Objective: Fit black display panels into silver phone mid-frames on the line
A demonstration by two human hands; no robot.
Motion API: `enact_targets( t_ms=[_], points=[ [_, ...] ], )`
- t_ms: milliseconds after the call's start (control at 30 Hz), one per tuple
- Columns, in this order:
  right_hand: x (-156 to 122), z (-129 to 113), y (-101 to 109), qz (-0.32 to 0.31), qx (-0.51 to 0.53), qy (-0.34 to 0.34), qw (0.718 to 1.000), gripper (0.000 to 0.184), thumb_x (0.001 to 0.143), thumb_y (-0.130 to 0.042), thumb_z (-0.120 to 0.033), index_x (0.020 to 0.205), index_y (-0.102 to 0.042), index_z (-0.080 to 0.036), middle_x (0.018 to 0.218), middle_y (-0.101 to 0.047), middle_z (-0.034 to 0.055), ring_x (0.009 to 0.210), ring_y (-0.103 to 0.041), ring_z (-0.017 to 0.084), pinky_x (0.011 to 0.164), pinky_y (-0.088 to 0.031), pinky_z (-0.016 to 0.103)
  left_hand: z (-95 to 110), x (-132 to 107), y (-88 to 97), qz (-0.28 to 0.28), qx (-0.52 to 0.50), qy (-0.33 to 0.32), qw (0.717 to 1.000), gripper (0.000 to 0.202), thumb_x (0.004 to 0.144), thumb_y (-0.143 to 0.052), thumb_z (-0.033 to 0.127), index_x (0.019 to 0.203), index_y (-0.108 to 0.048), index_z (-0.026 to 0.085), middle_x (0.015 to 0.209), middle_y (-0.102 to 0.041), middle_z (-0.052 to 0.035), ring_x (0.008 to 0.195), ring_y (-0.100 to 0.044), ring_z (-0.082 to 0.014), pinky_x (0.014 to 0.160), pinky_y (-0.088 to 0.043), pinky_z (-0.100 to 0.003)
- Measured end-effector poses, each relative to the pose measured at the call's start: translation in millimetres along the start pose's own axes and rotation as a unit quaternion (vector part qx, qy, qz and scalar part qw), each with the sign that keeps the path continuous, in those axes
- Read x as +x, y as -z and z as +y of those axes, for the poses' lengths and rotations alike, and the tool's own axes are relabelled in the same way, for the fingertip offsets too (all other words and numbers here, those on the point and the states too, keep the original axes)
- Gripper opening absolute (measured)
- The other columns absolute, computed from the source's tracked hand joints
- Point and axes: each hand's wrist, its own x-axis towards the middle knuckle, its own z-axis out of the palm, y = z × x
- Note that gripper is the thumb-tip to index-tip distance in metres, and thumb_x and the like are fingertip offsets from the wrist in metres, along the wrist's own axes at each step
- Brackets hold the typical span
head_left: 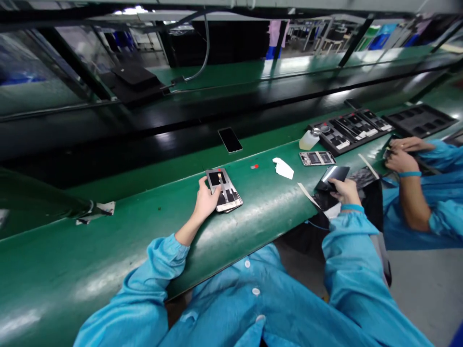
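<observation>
My left hand (207, 198) is closed round the left edge of a phone screen assembly (224, 190), its grey and black back with a flex cable facing up, at the middle of the green bench. Another thin dark piece peeks out beneath its lower edge. Over on the right, my right hand (345, 191) grips a dark, glossy phone panel (332, 178) by its lower right part, thumb on top. Under that panel lie black material and a pale strip (308, 195). A crumpled white wipe (283, 168) rests between my hands.
A dark phone screen (230, 140) lies beyond the bench edge. On the right stand a dispenser bottle (309, 139), an opened phone frame (317, 158), a black tray (352, 127) of phone parts and another black tray (419, 119). A co-worker's hands (403, 153) work close by at right.
</observation>
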Motion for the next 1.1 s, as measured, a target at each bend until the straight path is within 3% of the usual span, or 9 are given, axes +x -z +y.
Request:
enact_targets(
  t_ms=[167,300,400,533,667,733,900,1000,1100],
  points=[
    [-62,16,-20,-0.062,0.094,0.019,0.993,0.042,0.08,-0.094,-0.05,0.1,-0.07,-0.021,0.086,-0.075,0.0007,0.082,-0.079,0.024,0.072,-0.073,0.042,9,-14,5.3,-0.071,0.039,-0.025,0.996,0.084,0.106,-0.068,0.028,0.176,-0.027,0.009,0.057,-0.066,0.0066,0.037,-0.057,-0.0197,0.048,-0.046,-0.026],
    [-131,14,-88,-0.285,0.189,0.112,0.933,0.06,0.088,-0.085,-0.071,0.126,-0.071,-0.026,0.116,-0.081,0.0072,0.099,-0.084,0.031,0.088,-0.073,0.057,7,-15,9.3,-0.083,0.068,-0.038,0.994,0.09,0.105,-0.068,0.029,0.179,-0.023,0.007,0.059,-0.068,0.0052,0.037,-0.059,-0.0199,0.044,-0.045,-0.025],
    [-169,2,-143,-0.383,0.055,0.288,0.876,0.05,0.11,-0.06,-0.059,0.147,-0.069,-0.028,0.137,-0.076,0.014,0.119,-0.079,0.035,0.107,-0.066,0.061,0,-15,10.0,-0.052,0.095,-0.056,0.992,0.088,0.106,-0.063,0.029,0.179,-0.022,0.005,0.062,-0.069,0.0026,0.042,-0.064,-0.0218,0.05,-0.053,-0.028],
    [-189,-9,-189,-0.339,-0.189,0.515,0.764,0.06,0.112,-0.046,-0.035,0.17,-0.057,-0.025,0.153,-0.063,0.0222,0.133,-0.063,0.043,0.115,-0.051,0.071,-12,-36,5.0,0.042,0.153,-0.124,0.98,0.084,0.11,-0.056,0.041,0.179,-0.026,0.003,0.112,-0.08,-0.0225,0.108,-0.083,-0.0395,0.101,-0.066,-0.056],
    [-184,4,-211,-0.29,-0.25,0.561,0.734,0.07,0.106,-0.059,-0.038,0.174,-0.05,-0.023,0.139,-0.062,0.0235,0.122,-0.059,0.044,0.106,-0.051,0.068,-22,-63,-11.8,-0.001,0.214,-0.232,0.949,0.113,0.084,-0.095,0.057,0.176,-0.044,0.016,0.177,-0.044,-0.0306,0.169,-0.035,-0.0544,0.137,-0.028,-0.078],
    [-177,14,-216,-0.318,-0.21,0.54,0.751,0.072,0.105,-0.062,-0.044,0.172,-0.051,-0.02,0.132,-0.062,0.0219,0.121,-0.059,0.043,0.109,-0.051,0.066,-25,-68,-19.9,-0.045,0.238,-0.265,0.933,0.113,0.072,-0.106,0.055,0.17,-0.056,0.029,0.185,-0.034,-0.0227,0.175,-0.019,-0.0554,0.138,-0.013,-0.082],
    [-161,21,-220,-0.445,-0.031,0.293,0.846,0.077,0.095,-0.068,-0.069,0.155,-0.063,-0.021,0.1,-0.066,0.007,0.094,-0.065,0.029,0.09,-0.06,0.046,-35,-62,-27.8,-0.074,0.296,-0.286,0.908,0.099,0.095,-0.088,0.059,0.178,-0.043,0.031,0.192,-0.008,-0.0237,0.177,0.003,-0.0563,0.133,-0.012,-0.089],
    [-162,13,-222,-0.508,0.071,0.105,0.852,0.078,0.087,-0.075,-0.074,0.146,-0.066,-0.025,0.08,-0.057,-0.0035,0.069,-0.06,0.02,0.065,-0.054,0.033,-37,-59,-32.4,-0.065,0.303,-0.275,0.91,0.102,0.098,-0.084,0.061,0.18,-0.038,0.023,0.191,-0.005,-0.0287,0.176,0.007,-0.0572,0.134,-0.018,-0.088],
    [-168,5,-226,-0.52,0.103,0.042,0.847,0.079,0.076,-0.085,-0.072,0.138,-0.068,-0.025,0.077,-0.056,-0.0064,0.064,-0.058,0.017,0.061,-0.052,0.03,-33,-64,-41.8,-0.05,0.305,-0.264,0.914,0.101,0.099,-0.083,0.058,0.18,-0.037,0.018,0.19,-0.002,-0.0319,0.175,0.007,-0.0583,0.134,-0.025,-0.084]
  ],
)
